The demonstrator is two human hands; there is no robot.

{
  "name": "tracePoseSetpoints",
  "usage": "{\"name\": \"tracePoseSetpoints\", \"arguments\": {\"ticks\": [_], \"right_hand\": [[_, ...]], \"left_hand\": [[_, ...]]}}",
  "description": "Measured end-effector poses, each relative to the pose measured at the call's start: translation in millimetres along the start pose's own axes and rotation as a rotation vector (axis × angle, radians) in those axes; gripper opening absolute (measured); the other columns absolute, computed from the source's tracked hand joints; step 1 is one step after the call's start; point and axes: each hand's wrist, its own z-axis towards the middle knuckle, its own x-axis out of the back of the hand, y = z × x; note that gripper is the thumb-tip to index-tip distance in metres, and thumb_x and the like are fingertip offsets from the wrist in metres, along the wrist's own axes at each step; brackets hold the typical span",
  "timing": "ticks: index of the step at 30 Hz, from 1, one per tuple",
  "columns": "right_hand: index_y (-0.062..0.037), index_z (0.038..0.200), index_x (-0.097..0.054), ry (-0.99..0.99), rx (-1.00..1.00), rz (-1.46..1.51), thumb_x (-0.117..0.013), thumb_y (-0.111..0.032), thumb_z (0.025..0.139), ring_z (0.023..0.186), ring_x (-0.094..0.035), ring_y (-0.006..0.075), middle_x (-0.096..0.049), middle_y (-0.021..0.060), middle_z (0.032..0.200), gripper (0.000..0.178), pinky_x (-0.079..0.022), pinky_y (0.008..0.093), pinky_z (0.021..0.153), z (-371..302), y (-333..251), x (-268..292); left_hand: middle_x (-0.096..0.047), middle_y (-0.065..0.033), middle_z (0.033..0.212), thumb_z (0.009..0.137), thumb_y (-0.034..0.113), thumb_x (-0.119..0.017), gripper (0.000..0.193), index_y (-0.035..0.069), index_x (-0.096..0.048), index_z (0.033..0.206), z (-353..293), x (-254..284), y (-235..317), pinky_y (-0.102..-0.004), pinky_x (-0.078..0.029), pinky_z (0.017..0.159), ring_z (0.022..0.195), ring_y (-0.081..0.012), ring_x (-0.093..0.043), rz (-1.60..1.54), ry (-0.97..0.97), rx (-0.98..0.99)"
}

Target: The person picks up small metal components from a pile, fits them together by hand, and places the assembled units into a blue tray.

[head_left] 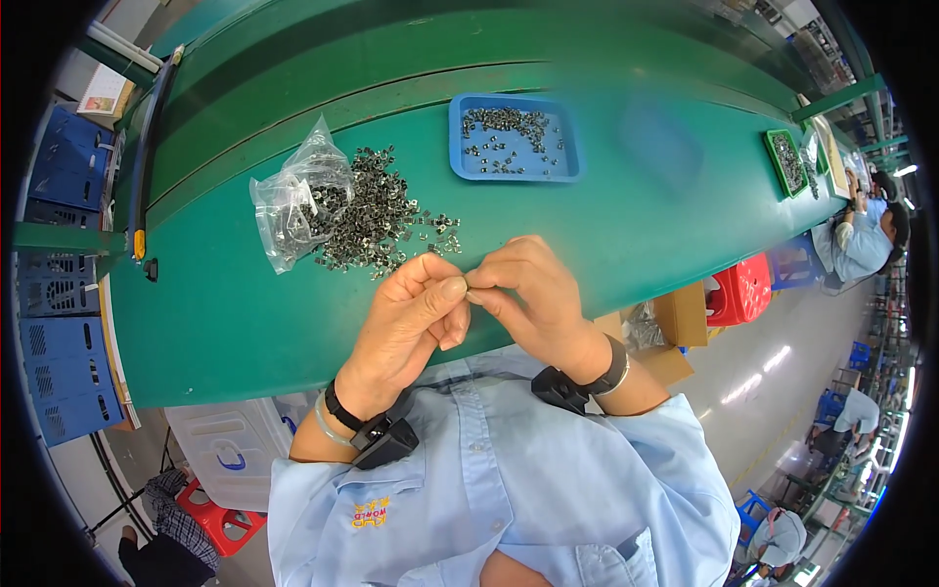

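My left hand point(416, 311) and my right hand point(533, 293) meet above the front edge of the green table, fingertips pinched together. Whatever sits between the fingertips is too small and too covered to make out. Just beyond my left hand spreads a heap of small dark and silvery metal parts point(377, 210), with a few strays on its right side. A clear plastic bag point(293, 210) lies against the heap's left side, with some of the parts in it. Farther off, beyond my right hand, a shallow blue tray point(567, 171) holds many similar small parts, scattered loosely.
The green table point(215, 323) runs along a raised green ledge at the back. At its far right stands a green tray point(771, 147) of parts, near a co-worker point(861, 240). Cardboard boxes point(680, 315), a red stool point(740, 292) and a lidded plastic bin point(220, 445) stand below table height.
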Motion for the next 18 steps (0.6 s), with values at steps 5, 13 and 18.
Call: {"name": "tracePoseSetpoints", "arguments": {"ticks": [5, 13, 18], "right_hand": [[-0.0077, 0.093, -0.062, -0.019, 0.022, -0.034, -0.071, -0.001, 0.073, 0.077, -0.057, 0.0222, -0.061, 0.0048, 0.085, 0.023, -0.046, 0.0350, 0.076, 3, 1, 2], [-0.0068, 0.090, -0.063, 0.004, -0.147, 0.254, -0.068, -0.002, 0.079, 0.078, -0.058, 0.0202, -0.063, 0.0056, 0.085, 0.013, -0.046, 0.0338, 0.077, -2, -2, -1], [-0.0063, 0.089, -0.063, -0.013, -0.103, 0.257, -0.068, -0.003, 0.079, 0.078, -0.059, 0.0208, -0.063, 0.0062, 0.085, 0.011, -0.046, 0.0343, 0.076, -1, 1, 0]], "left_hand": [[-0.054, -0.0039, 0.064, 0.092, 0.019, -0.058, 0.015, 0.005, -0.054, 0.090, -2, -5, 6, -0.0226, -0.036, 0.047, 0.054, -0.0103, -0.049, 0.093, 0.058, -0.014], [-0.054, -0.0052, 0.063, 0.094, 0.022, -0.054, 0.017, 0.005, -0.053, 0.092, -1, 1, -2, -0.0244, -0.036, 0.047, 0.050, -0.0111, -0.045, -0.112, -0.047, 0.010], [-0.055, -0.0049, 0.063, 0.093, 0.021, -0.057, 0.016, 0.006, -0.053, 0.091, 1, 3, -4, -0.0252, -0.035, 0.046, 0.050, -0.0121, -0.047, -0.195, -0.116, 0.031]]}}
